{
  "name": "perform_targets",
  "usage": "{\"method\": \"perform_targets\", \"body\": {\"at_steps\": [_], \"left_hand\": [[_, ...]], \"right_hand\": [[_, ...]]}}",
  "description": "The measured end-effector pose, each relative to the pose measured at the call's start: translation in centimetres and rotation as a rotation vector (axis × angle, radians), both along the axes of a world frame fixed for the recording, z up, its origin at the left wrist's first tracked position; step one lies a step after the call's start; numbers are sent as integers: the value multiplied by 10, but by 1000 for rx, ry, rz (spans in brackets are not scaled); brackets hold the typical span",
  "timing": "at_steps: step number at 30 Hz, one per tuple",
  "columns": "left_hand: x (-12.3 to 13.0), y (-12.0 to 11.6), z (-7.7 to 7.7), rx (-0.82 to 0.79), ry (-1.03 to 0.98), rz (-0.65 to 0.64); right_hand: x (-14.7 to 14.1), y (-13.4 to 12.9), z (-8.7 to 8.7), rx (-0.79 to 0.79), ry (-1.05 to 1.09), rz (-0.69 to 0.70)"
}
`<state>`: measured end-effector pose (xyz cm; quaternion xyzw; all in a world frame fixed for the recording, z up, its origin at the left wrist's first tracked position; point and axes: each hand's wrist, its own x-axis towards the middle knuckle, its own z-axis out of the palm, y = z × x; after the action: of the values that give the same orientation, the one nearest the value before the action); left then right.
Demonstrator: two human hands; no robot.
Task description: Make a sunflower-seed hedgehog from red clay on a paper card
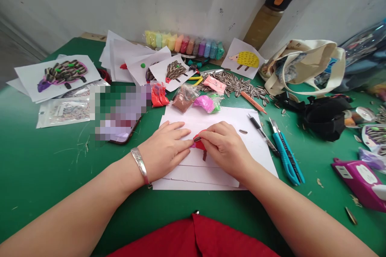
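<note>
My right hand (227, 148) pinches a striped sunflower seed (197, 139) against a red clay shape (200, 145) on white paper (187, 172). A brown clay leg (204, 155) sticks out below the red clay, and a bit of purple shows at its left end. Flat on the paper, my left hand (169, 146) has its fingers spread, with a fingertip beside the seed. My right fingers hide much of the red clay. One loose seed (243, 131) lies on the paper to the right of my hands.
Bags of red (159, 94), brown (184, 98) and pink clay (205, 103) sit beyond the paper. Behind them is a seed pile (235, 83). To the right lie a pen (263, 134) and a blue utility knife (286, 152). A partly blurred phone (126, 128) is at left.
</note>
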<state>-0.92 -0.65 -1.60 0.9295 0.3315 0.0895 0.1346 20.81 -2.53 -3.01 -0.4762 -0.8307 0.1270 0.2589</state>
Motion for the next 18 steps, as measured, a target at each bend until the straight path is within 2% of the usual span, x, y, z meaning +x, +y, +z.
{"method": "perform_targets", "body": {"at_steps": [15, 18], "left_hand": [[2, -1, -1, 14, 14, -6], [2, -1, 0, 19, 20, -13]], "right_hand": [[-6, 1, -6, 13, -10, 22], [-4, 4, -3, 13, -21, 18]]}}
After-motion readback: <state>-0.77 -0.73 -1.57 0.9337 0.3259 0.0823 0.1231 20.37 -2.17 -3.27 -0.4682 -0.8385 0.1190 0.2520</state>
